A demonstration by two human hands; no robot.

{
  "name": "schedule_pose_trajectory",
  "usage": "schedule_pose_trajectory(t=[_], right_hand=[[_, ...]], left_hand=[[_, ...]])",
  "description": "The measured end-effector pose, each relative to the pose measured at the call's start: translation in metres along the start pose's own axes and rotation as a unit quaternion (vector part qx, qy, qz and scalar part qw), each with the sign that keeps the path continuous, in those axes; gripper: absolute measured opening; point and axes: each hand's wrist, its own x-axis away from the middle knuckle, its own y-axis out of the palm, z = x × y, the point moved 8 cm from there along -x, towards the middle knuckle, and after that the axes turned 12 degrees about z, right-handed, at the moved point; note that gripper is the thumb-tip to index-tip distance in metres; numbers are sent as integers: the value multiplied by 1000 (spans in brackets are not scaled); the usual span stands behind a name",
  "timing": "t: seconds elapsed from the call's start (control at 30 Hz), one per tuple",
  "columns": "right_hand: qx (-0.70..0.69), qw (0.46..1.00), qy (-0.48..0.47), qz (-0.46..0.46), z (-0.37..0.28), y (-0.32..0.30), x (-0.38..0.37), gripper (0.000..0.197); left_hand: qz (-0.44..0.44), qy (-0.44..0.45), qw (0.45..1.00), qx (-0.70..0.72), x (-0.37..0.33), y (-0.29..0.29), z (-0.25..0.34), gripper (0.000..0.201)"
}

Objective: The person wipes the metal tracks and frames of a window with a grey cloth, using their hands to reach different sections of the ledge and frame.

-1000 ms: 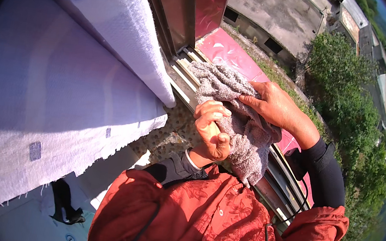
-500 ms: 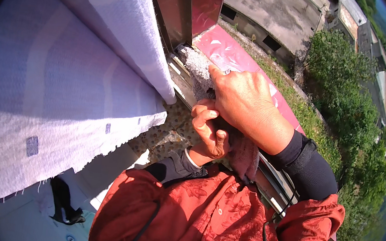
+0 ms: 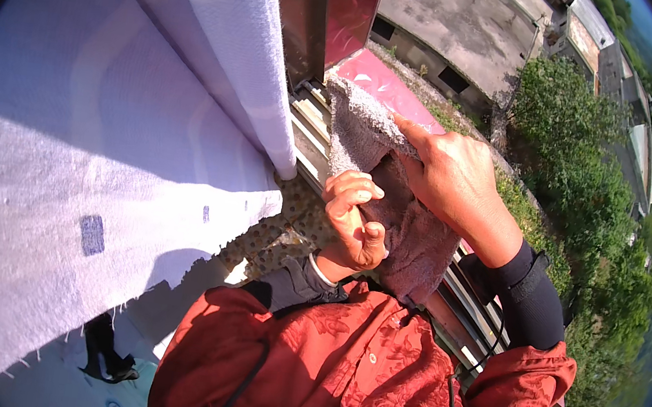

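A damp-looking grey-brown cleaning cloth [image 3: 368, 131] lies bunched over the window sill and track, its lower part hanging down towards my red shirt. My right hand [image 3: 453, 175] presses on its outer side, index finger stretched along the cloth and the other fingers bent into it. Beside the cloth's inner edge is my left hand [image 3: 357, 220], fingers curled in against it and thumb standing up. Part of the cloth between the hands is in dark shadow. Under its upper end run the metal rails of the window track [image 3: 311, 131].
A white curtain [image 3: 127, 153] with a frayed hem hangs close on the left. A dark red window frame [image 3: 349, 13] stands ahead, with a pink outer ledge [image 3: 375, 78] beyond it. Past the ledge, the ground drops away to bushes [image 3: 566, 128] and a concrete roof [image 3: 457, 23].
My right hand has moved right and slightly towards me, drawing the cloth with it. More of the cloth and track rails now show. My left hand has stayed nearly in place.
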Motion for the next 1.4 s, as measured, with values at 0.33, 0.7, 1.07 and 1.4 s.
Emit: schedule_pose_trajectory(t=[0.33, 0.7, 1.07, 1.4], right_hand=[[-73, 991, 105, -46, 37, 11, -6, 37], [-63, 980, 185, 38, 121, 25, -17, 43], [16, 999, -33, -6, 50, 15, -46, 42], [29, 999, -28, 3, 18, 1, -32, 41]], left_hand=[[15, -7, 1000, -13, 0, 0, 7, 40], [-5, -18, 1000, -3, -1, 4, 6, 41], [-8, -3, 1000, -7, 1, 8, 10, 40], [-9, 0, 1000, -27, 1, 6, 4, 39]])
